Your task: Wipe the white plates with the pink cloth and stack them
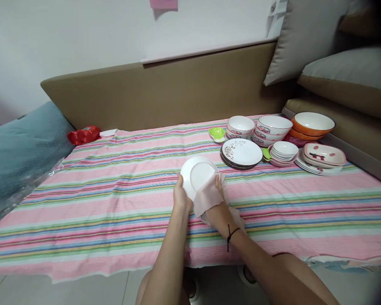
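A white plate (pixel 190 171), its underside ring facing me, is held above the striped cloth in the middle of the view. My left hand (pixel 180 197) grips its left edge, thumb along the rim and the other fingers hidden beneath. Around the right side of the plate, my right hand (pixel 217 199) is closed on a pale pink wiping cloth (pixel 208 197), which lies against the plate and drapes over the hand. Most of the right fingers are covered by this cloth. Just right of the hands sits a stack of dark-rimmed flower-patterned plates (pixel 242 152).
Stacked white bowls (pixel 241 125), orange bowls (pixel 313 123), small white bowls (pixel 284 150) and a pink face-patterned dish (pixel 324 154) stand at the right, with a green dish (pixel 217 134) nearby. A red bundle (pixel 84 135) lies far left. Cushions (pixel 352 72) and a brown backrest (pixel 165 93) bound the striped cloth (pixel 92 195).
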{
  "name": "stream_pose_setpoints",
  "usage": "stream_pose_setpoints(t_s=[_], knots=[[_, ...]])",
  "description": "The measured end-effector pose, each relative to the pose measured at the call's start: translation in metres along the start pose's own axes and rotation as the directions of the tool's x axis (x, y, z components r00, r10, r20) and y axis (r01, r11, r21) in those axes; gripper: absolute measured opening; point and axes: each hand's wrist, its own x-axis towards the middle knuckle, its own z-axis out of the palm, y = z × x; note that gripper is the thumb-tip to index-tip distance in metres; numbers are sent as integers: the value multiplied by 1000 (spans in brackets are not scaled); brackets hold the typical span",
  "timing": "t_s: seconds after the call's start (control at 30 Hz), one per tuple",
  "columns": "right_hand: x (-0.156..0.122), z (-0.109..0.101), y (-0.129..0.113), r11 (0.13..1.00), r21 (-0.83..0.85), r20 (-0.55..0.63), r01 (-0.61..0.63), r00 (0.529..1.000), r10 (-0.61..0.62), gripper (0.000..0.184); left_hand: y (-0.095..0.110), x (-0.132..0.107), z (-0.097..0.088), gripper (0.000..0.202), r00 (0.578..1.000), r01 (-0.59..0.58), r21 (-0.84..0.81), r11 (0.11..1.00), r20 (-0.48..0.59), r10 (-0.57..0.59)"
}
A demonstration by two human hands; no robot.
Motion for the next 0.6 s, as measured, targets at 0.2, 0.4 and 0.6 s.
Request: stream_pose_setpoints(t_s=[0.2, 0.4, 0.6], knots=[[5, 12, -13, 992, 77, 117, 101, 987, -109, 65, 2, -4, -6, 63, 993, 114, 59, 992, 28, -116], [5, -6, -26, 973, 166, 179, 159, 966, -188, 63, 4, -4, -10, 66, 980, 198, 33, 980, 27, -199], [-24, 14, -16, 994, 111, -25, -12, 1000, 15, 75, 0, -2, -4, 48, 1000, -22, 5, 1000, 23, 21]])
